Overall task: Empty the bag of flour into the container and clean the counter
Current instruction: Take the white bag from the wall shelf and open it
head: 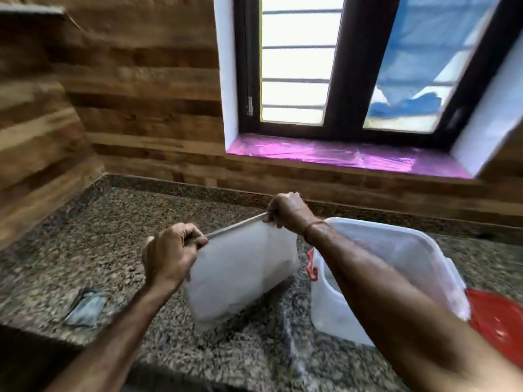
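A translucent white bag of flour (240,273) stands on the granite counter (99,236) in the middle of the view. My left hand (169,256) pinches the left end of its sealed top edge. My right hand (285,212) pinches the right end, and the top edge is stretched taut between them. To the right stands a clear plastic container (396,256) with a red handle clip (312,264); my right forearm crosses in front of it. Its inside is mostly hidden.
A red lid (498,321) lies at the right edge beside the container. A small clear plastic wrapper (86,306) lies on the counter at the left. Wood-panelled walls close the back and left. A window with a purple-lined sill (353,157) is behind.
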Demonstrator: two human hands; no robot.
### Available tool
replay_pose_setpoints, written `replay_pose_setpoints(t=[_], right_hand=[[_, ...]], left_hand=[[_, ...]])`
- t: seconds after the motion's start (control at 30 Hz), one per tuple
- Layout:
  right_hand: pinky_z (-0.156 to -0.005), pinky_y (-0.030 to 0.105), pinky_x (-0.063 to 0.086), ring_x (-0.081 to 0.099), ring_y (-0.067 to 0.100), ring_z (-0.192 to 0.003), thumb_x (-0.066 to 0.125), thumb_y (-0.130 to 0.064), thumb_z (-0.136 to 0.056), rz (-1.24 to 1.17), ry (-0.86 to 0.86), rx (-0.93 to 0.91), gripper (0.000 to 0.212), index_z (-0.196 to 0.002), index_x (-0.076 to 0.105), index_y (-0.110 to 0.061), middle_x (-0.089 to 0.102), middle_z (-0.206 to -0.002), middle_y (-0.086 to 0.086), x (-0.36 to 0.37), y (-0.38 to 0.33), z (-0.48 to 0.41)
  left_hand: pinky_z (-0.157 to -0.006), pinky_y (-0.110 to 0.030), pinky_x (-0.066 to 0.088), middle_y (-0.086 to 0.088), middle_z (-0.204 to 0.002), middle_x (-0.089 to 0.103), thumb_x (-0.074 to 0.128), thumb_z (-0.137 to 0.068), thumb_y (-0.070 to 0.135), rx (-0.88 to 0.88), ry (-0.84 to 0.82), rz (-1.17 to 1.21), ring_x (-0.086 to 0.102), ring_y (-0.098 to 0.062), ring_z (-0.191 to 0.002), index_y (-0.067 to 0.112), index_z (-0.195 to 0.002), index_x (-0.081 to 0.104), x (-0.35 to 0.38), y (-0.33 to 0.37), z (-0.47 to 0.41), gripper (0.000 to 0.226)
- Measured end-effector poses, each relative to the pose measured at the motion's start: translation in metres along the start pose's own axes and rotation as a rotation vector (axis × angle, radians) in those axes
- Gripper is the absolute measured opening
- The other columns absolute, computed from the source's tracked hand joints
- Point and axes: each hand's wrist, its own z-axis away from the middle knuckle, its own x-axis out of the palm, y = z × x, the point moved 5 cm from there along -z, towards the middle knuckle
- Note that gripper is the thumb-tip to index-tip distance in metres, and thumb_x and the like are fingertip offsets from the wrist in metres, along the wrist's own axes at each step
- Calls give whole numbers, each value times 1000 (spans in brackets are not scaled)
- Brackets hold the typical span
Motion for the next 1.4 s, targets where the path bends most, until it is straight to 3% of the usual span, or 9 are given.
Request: replay_pose_setpoints(t=[0.07,0.17,0.3,0.47,0.77,0.87,1.1,1.27,1.4], right_hand=[[-114,59,39,72,22,-71,67,-5,-71,29,-31,3,28,-54,59,-25,77,-68,5,24,11,4],[-93,50,57,73,28,-72,70,-4,-73,-24,-7,-8,34,-52,56,-27,78,-74,7,46,20,10],[-77,45,60,74,29,-76,70,-8,-78,-84,16,-46,34,-50,56,-23,78,-76,10,68,7,14],[-70,31,54,73,28,-90,72,-15,-81,-8,88,-28,7,-85,76,-20,79,-90,3,86,-1,18],[-65,30,52,73,18,-85,75,-24,-85,-2,116,-179,16,-71,68,-23,78,-85,-5,102,-71,40],[-69,34,60,74,13,-81,79,-26,-83,-63,95,-309,4,-84,77,-23,79,-86,-8,117,-109,49],[-72,28,57,71,10,-86,85,-44,-78,-280,65,-327,29,-98,79,-24,79,-95,-5,141,-166,69],[-63,38,59,70,5,-72,79,-49,-78,-468,59,-167,22,-84,74,-28,77,-79,-9,160,-177,75],[-63,37,54,62,11,-68,78,-32,-90,-840,-35,-1,22,-81,76,-12,73,-75,7,165,-171,81]], left_hand=[[-73,-35,50,10,-80,76,83,-77,26,-38,-1,4,73,-24,-80,38,-63,63,16,-7,14,27],[-66,-31,43,9,-78,76,83,-78,20,-60,62,-4,73,-25,-78,31,-68,71,20,-11,26,18],[-57,-30,44,10,-79,76,83,-79,23,-158,57,-2,70,-24,-73,32,-70,69,24,-39,40,18],[-52,-30,40,9,-77,75,84,-81,32,-199,46,-1,61,-19,-63,31,-74,68,17,-66,57,17],[-54,-9,38,26,-65,65,85,-80,26,-72,-177,46,60,14,-68,34,-72,73,-16,-93,43,17],[-60,-20,53,23,-63,69,88,-77,33,-68,-234,39,66,6,-66,35,-67,74,-25,-97,25,17],[-83,-47,60,8,-66,75,81,-85,35,-44,-382,235,75,-16,-71,25,-82,72,-27,-91,7,14],[-82,-45,62,-3,-79,79,74,-93,24,-14,-455,504,77,-20,-78,18,-96,70,-26,-87,12,8],[-79,-38,54,-2,-92,79,56,-104,28,-183,-361,727,73,-24,-92,17,-104,70,-20,-121,21,18]])
